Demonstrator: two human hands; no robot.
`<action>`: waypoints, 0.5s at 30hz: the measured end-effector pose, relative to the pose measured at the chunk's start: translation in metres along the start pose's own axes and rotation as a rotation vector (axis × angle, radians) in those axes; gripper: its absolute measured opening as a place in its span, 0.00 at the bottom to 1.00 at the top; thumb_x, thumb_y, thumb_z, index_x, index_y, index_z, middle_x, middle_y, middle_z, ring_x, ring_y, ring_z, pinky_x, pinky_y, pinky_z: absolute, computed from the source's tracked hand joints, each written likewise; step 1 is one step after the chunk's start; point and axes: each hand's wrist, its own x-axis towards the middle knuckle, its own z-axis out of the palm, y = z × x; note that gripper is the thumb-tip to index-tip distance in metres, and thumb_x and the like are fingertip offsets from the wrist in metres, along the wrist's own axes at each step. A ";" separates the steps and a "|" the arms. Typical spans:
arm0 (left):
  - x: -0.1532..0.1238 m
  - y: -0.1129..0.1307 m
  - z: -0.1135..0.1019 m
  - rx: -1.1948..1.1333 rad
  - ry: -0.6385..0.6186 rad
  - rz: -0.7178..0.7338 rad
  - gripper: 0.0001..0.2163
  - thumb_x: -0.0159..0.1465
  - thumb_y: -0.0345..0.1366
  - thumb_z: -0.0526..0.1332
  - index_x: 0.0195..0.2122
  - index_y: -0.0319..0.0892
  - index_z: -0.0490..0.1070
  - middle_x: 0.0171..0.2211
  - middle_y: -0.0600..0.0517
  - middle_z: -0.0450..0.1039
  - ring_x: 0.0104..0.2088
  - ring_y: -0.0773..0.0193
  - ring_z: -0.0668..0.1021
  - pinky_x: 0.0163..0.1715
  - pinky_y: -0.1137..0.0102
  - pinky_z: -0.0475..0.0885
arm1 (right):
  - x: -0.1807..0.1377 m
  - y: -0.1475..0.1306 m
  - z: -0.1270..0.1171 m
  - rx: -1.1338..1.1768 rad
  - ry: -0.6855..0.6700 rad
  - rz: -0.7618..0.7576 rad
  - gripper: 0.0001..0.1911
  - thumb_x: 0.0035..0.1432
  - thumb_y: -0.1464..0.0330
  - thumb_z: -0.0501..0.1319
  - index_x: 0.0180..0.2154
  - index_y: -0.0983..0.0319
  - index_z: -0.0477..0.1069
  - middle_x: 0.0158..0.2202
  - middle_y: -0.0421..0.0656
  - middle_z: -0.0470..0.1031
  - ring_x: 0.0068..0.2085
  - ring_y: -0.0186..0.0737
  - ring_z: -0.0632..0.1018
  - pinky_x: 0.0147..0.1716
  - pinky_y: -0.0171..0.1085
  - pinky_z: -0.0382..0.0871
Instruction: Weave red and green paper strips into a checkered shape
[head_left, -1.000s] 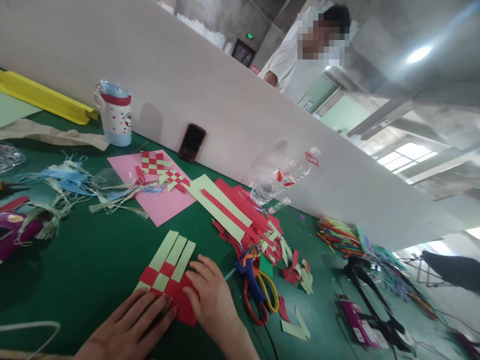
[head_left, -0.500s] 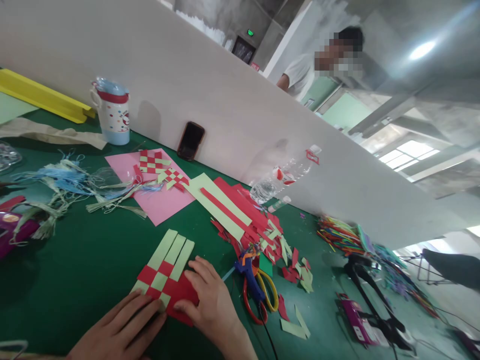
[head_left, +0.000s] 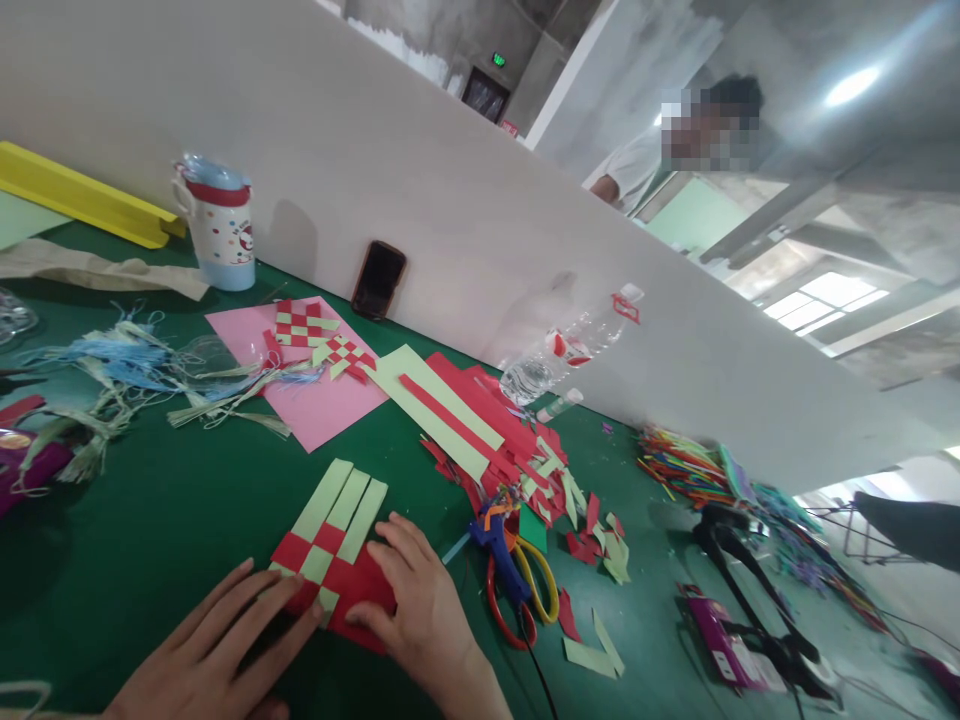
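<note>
A woven paper piece (head_left: 321,568) in red and pale green lies on the green table, its several pale strips pointing away from me. My left hand (head_left: 217,640) reaches over its lower left corner, fingers stretched and apart, fingertips touching the weave. At the right edge, my right hand (head_left: 431,615) grips the piece, thumb on the red part and fingers curved along the side. Close by my right hand lie scissors (head_left: 534,580) with red and yellow handles, partly covered by a blue object (head_left: 499,560).
Behind lie red and green paper sheets (head_left: 450,400), scraps (head_left: 592,540) and a pink sheet (head_left: 315,420) with small woven pieces. A bottle (head_left: 562,350), phone (head_left: 379,280) and cup (head_left: 221,225) stand by the partition (head_left: 450,210). Tassels (head_left: 112,360) are left; a person (head_left: 637,170) is beyond.
My left hand has shifted slightly left and its fingers have spread apart over the weave. My right hand stays at the right edge. The person beyond the partition has moved right.
</note>
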 end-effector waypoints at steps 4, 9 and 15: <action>0.005 0.003 -0.004 -0.048 -0.004 -0.100 0.29 0.63 0.66 0.60 0.63 0.67 0.70 0.55 0.61 0.80 0.59 0.57 0.73 0.74 0.60 0.39 | 0.002 0.000 -0.011 -0.013 -0.049 -0.001 0.33 0.59 0.50 0.72 0.56 0.67 0.76 0.60 0.56 0.77 0.64 0.62 0.73 0.64 0.55 0.71; 0.004 0.000 -0.003 -0.014 0.003 -0.061 0.27 0.63 0.66 0.60 0.60 0.65 0.74 0.55 0.59 0.80 0.58 0.56 0.74 0.74 0.58 0.39 | 0.033 -0.011 -0.032 -0.050 0.056 -0.037 0.18 0.70 0.66 0.64 0.58 0.67 0.74 0.57 0.54 0.78 0.59 0.54 0.76 0.61 0.48 0.73; -0.001 -0.010 -0.001 0.071 -0.020 0.072 0.25 0.67 0.53 0.61 0.66 0.61 0.68 0.59 0.56 0.77 0.59 0.54 0.74 0.73 0.54 0.40 | 0.068 -0.039 -0.012 -0.112 -0.124 -0.097 0.12 0.67 0.68 0.66 0.50 0.64 0.76 0.45 0.48 0.80 0.48 0.51 0.77 0.55 0.50 0.73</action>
